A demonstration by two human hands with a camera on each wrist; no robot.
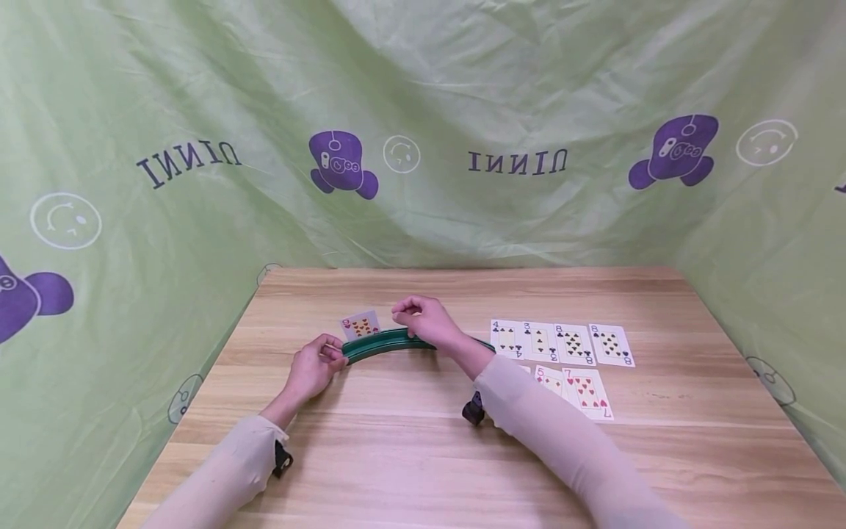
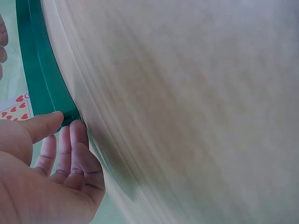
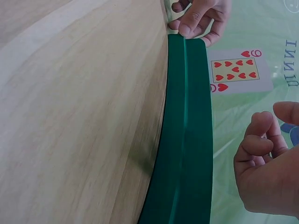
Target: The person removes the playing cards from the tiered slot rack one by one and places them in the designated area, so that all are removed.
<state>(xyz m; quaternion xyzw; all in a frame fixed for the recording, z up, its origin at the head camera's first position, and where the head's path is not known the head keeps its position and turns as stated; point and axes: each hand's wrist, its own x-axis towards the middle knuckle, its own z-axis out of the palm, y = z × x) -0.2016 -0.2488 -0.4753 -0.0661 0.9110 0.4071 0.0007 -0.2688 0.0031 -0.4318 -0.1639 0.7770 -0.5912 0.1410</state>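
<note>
A curved green card holder (image 1: 386,343) stands on the wooden table. At its left end my left hand (image 1: 313,369) pinches it, thumb in front and fingers behind, as the left wrist view shows. A nine of hearts (image 3: 236,70) stands upright in the holder near that end. Over the middle of the holder is my right hand (image 1: 431,322), its fingers loosely bent. Nothing shows between those fingers in the right wrist view. The right forearm hides part of the holder's right half.
Right of the holder, several black-suit cards (image 1: 573,344) lie face up in a row on the table (image 1: 396,455). A second row below includes a seven of hearts (image 1: 586,393), partly covered by the right sleeve (image 1: 562,441). A green curtain (image 1: 423,220) hangs behind.
</note>
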